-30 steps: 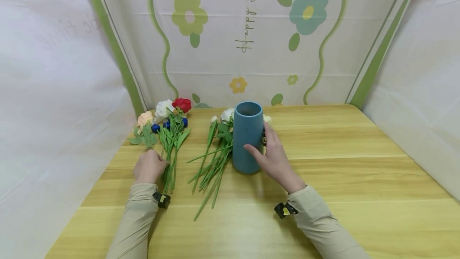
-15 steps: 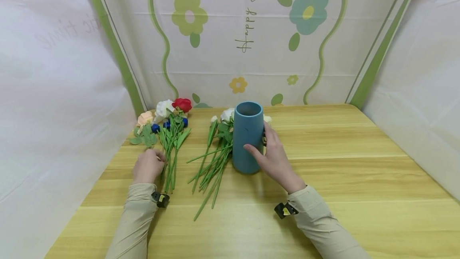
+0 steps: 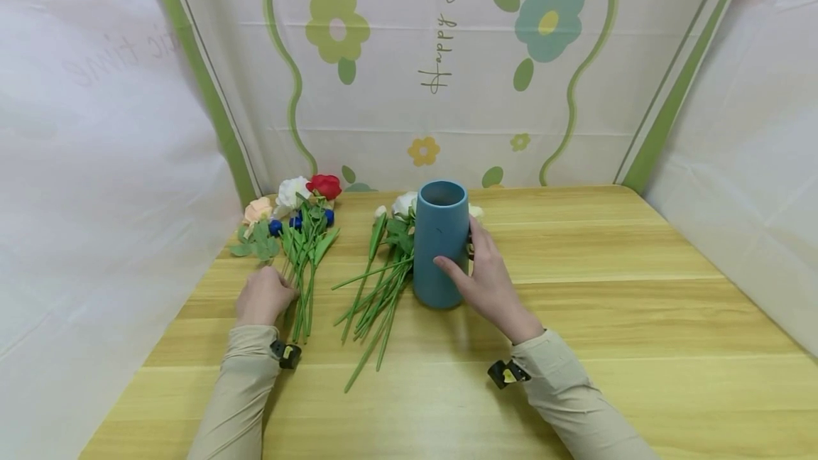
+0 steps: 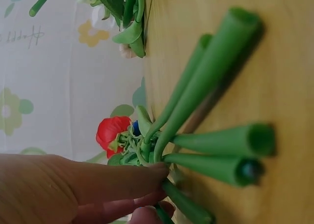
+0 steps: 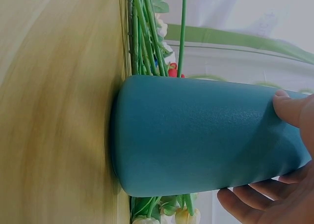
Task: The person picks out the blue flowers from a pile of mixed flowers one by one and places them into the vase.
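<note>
A tall blue vase (image 3: pixel 439 254) stands upright on the table, its mouth facing up. My right hand (image 3: pixel 491 288) grips its right side, with the thumb on the front and the other fingers round the far side. At the left, my left hand (image 3: pixel 263 297) is among the green stems (image 3: pixel 308 304) of a flower bunch. In the left wrist view, its fingers (image 4: pixel 122 182) pinch a green flower stem (image 4: pixel 189 204); which bloom that stem bears is hidden. The bunch includes a red flower (image 3: pixel 324 187), a white flower (image 3: pixel 292 192), a peach flower (image 3: pixel 258 210) and small blue ones.
A second bunch of white flowers with green stems (image 3: pixel 377 304) lies partly behind the vase, its stem ends pointing toward me. The wooden table (image 3: pixel 639 318) extends to the right. A printed cloth (image 3: pixel 447 119) hangs at the back, with white sheets on both sides.
My left hand shifts slightly at the stems, its fingers lifting a little and then closing down again. The right hand and the vase stay still.
</note>
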A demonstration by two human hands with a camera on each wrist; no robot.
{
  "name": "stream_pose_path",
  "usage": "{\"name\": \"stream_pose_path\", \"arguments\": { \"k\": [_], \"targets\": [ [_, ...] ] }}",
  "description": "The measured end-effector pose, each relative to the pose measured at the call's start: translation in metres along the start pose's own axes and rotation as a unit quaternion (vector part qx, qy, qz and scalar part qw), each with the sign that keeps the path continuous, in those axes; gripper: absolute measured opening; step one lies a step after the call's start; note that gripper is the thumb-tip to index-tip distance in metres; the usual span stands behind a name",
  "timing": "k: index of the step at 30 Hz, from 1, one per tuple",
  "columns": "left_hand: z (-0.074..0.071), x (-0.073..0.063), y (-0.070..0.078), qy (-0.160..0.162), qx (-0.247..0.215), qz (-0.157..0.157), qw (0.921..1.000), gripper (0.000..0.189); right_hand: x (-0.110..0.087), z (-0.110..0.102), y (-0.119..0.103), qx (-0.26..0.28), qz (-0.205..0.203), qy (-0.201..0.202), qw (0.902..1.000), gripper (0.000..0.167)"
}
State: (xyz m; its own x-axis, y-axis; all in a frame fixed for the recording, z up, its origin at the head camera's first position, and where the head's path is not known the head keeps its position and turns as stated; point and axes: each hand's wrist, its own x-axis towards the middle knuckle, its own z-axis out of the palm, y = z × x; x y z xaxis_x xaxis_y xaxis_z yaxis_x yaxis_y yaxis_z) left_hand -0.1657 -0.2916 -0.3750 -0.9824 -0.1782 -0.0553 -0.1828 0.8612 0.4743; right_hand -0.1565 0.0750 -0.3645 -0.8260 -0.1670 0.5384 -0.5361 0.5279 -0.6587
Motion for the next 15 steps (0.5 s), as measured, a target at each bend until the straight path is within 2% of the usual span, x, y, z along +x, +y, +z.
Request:
{"name": "stream_pose_path", "arguments": {
  "k": [3, 9, 12, 15],
  "targets": [
    [0.0015, 0.0014, -0.0007, -0.014, -0.009, 0.0, 0.9999, 0.042, -0.0004, -0.0002, -0.0001, 0.001, 0.001, -0.001, 1.0, 0.087],
    [0.0031, 0.0036, -0.0033, -0.045, -0.05, 0.013, 0.9976, 0.04, -0.0002, 0.0, 0.0002, 0.002, 0.003, -0.002, 1.0, 0.087],
    [0.0013, 0.0044, -0.0035, -0.049, -0.056, 0.021, 0.997, 0.04, 0.0002, 0.0001, 0.0003, 0.002, 0.001, -0.001, 1.0, 0.087],
    [-0.0028, 0.003, -0.0007, -0.046, -0.058, 0.029, 0.9968, 0.032, -0.0001, -0.0002, 0.0002, 0.002, 0.002, 0.0, 1.0, 0.088]
  ]
}}
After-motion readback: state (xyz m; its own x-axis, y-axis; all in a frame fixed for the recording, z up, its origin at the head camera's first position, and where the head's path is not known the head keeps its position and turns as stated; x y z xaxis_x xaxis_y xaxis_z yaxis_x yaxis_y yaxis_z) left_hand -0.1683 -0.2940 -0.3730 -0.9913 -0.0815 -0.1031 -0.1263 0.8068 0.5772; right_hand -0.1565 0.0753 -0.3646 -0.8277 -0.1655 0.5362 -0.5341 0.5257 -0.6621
